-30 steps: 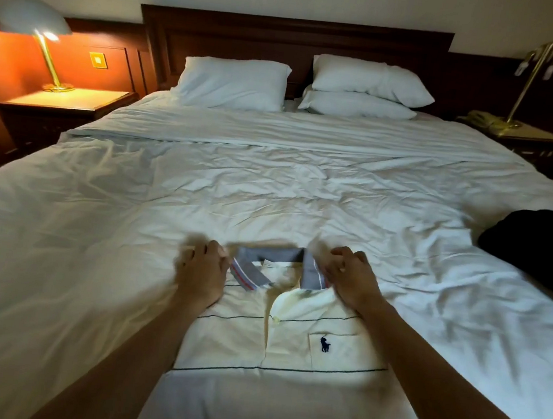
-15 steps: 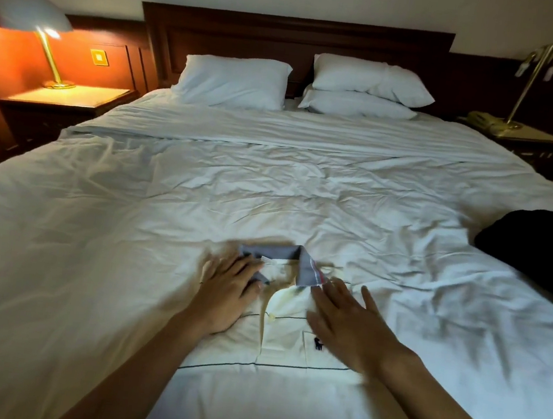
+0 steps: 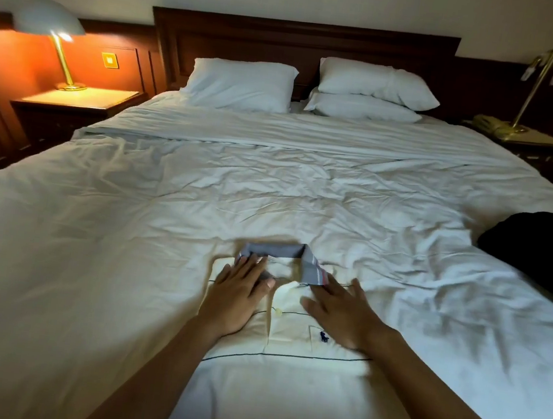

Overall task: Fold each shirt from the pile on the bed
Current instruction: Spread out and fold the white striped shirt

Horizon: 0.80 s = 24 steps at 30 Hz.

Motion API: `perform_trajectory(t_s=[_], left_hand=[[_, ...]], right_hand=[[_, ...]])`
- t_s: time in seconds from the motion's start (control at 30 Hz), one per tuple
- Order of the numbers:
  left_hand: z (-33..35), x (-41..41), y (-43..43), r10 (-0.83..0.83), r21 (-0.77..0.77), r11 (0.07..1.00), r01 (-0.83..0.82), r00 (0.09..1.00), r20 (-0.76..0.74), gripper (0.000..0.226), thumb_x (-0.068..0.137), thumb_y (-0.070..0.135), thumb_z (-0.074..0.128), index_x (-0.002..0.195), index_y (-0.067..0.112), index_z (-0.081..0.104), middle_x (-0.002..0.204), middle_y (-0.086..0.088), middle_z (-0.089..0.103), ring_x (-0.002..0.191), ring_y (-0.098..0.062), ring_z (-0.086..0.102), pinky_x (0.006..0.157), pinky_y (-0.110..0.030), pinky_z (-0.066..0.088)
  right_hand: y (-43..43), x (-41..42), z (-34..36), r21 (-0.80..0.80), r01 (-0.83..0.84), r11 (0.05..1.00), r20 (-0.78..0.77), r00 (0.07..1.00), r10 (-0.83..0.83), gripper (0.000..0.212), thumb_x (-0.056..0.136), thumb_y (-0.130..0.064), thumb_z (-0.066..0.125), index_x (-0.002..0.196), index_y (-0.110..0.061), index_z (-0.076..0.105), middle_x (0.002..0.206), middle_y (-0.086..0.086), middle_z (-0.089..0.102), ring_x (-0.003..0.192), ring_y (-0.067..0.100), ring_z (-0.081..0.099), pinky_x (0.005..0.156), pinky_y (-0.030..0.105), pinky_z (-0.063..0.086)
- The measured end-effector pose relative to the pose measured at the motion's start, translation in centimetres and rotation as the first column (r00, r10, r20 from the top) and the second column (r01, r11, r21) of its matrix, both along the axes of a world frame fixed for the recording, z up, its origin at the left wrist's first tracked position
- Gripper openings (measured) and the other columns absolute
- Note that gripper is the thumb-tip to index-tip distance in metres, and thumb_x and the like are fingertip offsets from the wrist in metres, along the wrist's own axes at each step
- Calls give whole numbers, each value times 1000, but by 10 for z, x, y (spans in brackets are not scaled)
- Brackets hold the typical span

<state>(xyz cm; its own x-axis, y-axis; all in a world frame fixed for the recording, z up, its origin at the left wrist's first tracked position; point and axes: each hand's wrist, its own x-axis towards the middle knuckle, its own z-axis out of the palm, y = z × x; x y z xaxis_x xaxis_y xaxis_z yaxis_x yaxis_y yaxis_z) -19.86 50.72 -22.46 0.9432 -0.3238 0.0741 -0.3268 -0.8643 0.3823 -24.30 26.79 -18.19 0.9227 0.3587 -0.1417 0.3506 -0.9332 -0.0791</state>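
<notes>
Grip: we hold nothing; our left hand (image 3: 238,294) and right hand (image 3: 342,315) lie flat with straight fingers, pressing on the chest of the shirt (image 3: 283,382), one on each side of its buttons.
Shirt: cream, face up at the near edge of the bed (image 3: 164,213), between our forearms.
Collar (image 3: 277,249): grey, standing up; our left fingertips touch it.
Pile (image 3: 536,249): dark clothes, well apart at the right edge.
Pillows (image 3: 241,83): three white ones against the headboard (image 3: 304,43).
Lamp (image 3: 52,32): lit, on the far-left nightstand (image 3: 73,107).
</notes>
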Motion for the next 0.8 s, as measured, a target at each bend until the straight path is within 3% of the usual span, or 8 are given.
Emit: perform_trajectory(t_s=[0.07, 0.13, 0.2, 0.3, 0.37, 0.57, 0.73, 0.8], left_hand=[[1, -1, 5, -21, 43, 999, 21, 1000, -18, 121, 61, 87, -30, 160, 28, 7, 168, 8, 0, 153, -9, -9, 123, -35, -1], [2, -3, 11, -35, 30, 999, 36, 999, -30, 115, 68, 85, -24, 160, 24, 9, 167, 8, -3, 152, -6, -11, 123, -32, -2], [1, -5, 17, -42, -40, 998, 41, 999, -15, 113, 72, 87, -16, 159, 23, 19, 164, 12, 3, 150, -1, -7, 122, -28, 3], [-3, -8, 23, 38, -341, 940, -8, 996, 82, 56, 100, 52, 39, 138, 16, 59, 151, 2, 46, 146, -11, 34, 113, -14, 20], [-8, -10, 28, 97, -506, 863, 3, 980, 172, 16, 95, 16, 63, 107, 19, 73, 120, 1, 63, 117, -8, 59, 101, -18, 40], [-2, -18, 28, 52, -575, 818, 26, 991, 120, 5, 81, 45, 64, 78, 41, 65, 82, 13, 65, 78, -8, 63, 74, -36, 54], [9, -17, 16, 26, -593, 804, -44, 999, -40, 4, 87, 18, 75, 87, 22, 78, 85, 10, 75, 84, -6, 69, 81, -26, 53], [11, -14, 8, 34, -610, 790, -61, 998, -56, 8, 86, 7, 75, 86, 15, 78, 85, 7, 76, 83, -3, 69, 80, -19, 50]], right_hand=[[-12, -8, 1, 139, 60, 988, 104, 992, -75, 50, 98, -49, 5, 135, -30, 33, 148, -1, 45, 144, 31, 33, 106, 69, 21], [-20, -11, 11, 236, 270, 934, 11, 960, -280, 37, 103, -43, 28, 130, -31, 50, 136, -7, 55, 135, 24, 44, 110, 56, 24], [-22, -12, 16, 223, 294, 929, 98, 942, -322, 29, 99, -45, 40, 102, -31, 65, 111, -5, 67, 114, 23, 57, 94, 41, 37], [-6, -19, 19, 363, 111, 925, 208, 958, -196, 37, 88, -55, 41, 96, -37, 72, 104, -10, 66, 103, 18, 57, 87, 38, 44], [8, -18, 9, 437, 28, 899, 132, 987, -95, 50, 86, -58, 31, 113, -40, 69, 112, -10, 65, 107, 19, 56, 93, 40, 45], [48, -6, -5, 424, 22, 905, 105, 992, -74, 74, 76, -49, 16, 144, -40, 46, 124, -7, 52, 119, 17, 45, 97, 41, 42], [59, -2, -1, 698, 178, 694, 91, 939, -332, 16, 87, -26, 55, 86, -24, 71, 84, -6, 68, 80, 12, 61, 74, 26, 45], [62, -1, 8, 684, 302, 665, 46, 891, -451, 26, 85, -36, 64, 65, -19, 59, 63, -6, 62, 65, 13, 54, 63, 28, 40]])
